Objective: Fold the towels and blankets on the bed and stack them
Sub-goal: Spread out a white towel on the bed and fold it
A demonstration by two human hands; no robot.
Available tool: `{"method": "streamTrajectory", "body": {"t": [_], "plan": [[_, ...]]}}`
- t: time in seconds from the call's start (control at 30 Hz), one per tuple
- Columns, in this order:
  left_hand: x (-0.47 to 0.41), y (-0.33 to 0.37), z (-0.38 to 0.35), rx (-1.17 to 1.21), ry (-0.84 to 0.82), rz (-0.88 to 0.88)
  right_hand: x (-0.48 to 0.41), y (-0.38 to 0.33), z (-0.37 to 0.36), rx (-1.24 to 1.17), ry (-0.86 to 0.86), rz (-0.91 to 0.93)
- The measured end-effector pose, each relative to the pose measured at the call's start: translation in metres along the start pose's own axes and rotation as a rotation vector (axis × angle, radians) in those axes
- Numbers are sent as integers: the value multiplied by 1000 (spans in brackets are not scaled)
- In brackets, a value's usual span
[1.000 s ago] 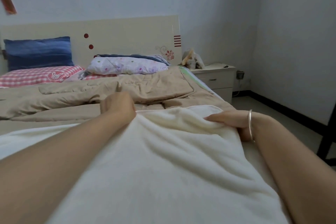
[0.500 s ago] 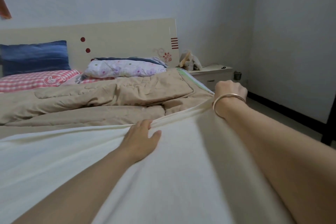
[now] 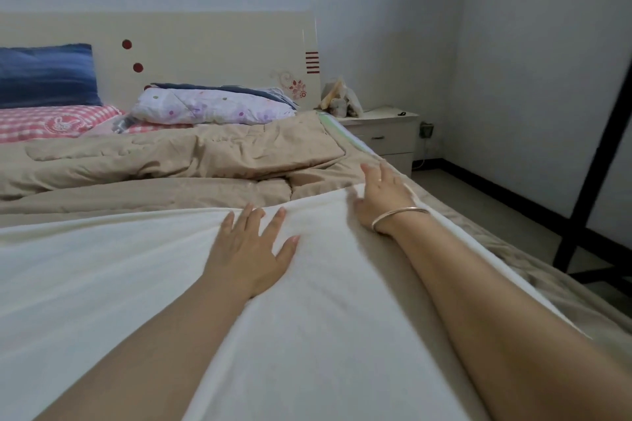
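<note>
Blanket (image 3: 136,267) now lies spread flat, no longer bunched, its far edge just short of the quilt (image 3: 171,157). Left hand (image 3: 251,249) has let go and presses flat, fingers spread, near that edge. Right hand (image 3: 383,195), a fist a moment back, opens out at the corner beside the quilt. Looks smoothed, ready for a first fold.

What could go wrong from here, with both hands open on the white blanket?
1. The white fleece blanket lies against the rumpled beige quilt; lifting its far edge could drag the quilt along.
2. The right hand rests open at the blanket's far corner, near the right edge of the beige-covered bed, and the left hand lies flat. With no grip on either side, that edge may slip off the bed.
</note>
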State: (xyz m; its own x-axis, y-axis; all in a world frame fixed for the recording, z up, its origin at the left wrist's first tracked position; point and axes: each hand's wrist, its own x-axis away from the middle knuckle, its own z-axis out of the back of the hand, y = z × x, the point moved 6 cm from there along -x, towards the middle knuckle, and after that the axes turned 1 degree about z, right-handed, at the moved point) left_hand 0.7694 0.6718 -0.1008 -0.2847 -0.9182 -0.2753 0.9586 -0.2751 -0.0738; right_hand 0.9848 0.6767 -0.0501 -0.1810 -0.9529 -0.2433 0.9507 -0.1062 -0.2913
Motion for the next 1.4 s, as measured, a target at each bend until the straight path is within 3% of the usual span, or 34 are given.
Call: {"method": "streamTrajectory", "body": {"t": [0.13,0.2,0.33,0.47,0.53,0.67,0.77,0.8,0.87,0.9,0.97,1.03,1.13,1.27,1.33,1.4], "plan": [[4,2,1,9,83,-9,23,-54,33,299,-5,98],[4,1,2,40,112,-1,32,-77,25,368,-95,176],[5,1,-1,37,59,28,26,-29,-15,336,-295,188],[4,0,-1,55,36,24,5,19,-11,145,-209,117],[6,1,-1,56,16,28,-2,29,-7,177,-126,118],[4,2,0,48,20,32,-7,51,2,275,-35,-134],[6,1,0,35,36,35,0,-3,28,350,159,5],[7,2,4,48,53,20,6,-33,31,313,144,91],[8,-2,10,206,77,-6,27,-93,14,188,-28,239],[8,-10,17,404,71,34,42,-116,-5,129,-150,290],[18,-40,34,818,106,209,70,-136,-44,101,-350,360],[38,-74,55,935,215,325,77,-128,-68,190,-399,385],[84,-118,93,747,170,308,74,-116,-77,210,-390,356],[161,-168,106,260,-143,220,75,-118,-84,280,-356,350],[192,-174,87,28,-118,156,77,-120,-83,346,-362,331],[205,-169,57,-30,-132,177,78,-125,-81,403,-361,289]]}}
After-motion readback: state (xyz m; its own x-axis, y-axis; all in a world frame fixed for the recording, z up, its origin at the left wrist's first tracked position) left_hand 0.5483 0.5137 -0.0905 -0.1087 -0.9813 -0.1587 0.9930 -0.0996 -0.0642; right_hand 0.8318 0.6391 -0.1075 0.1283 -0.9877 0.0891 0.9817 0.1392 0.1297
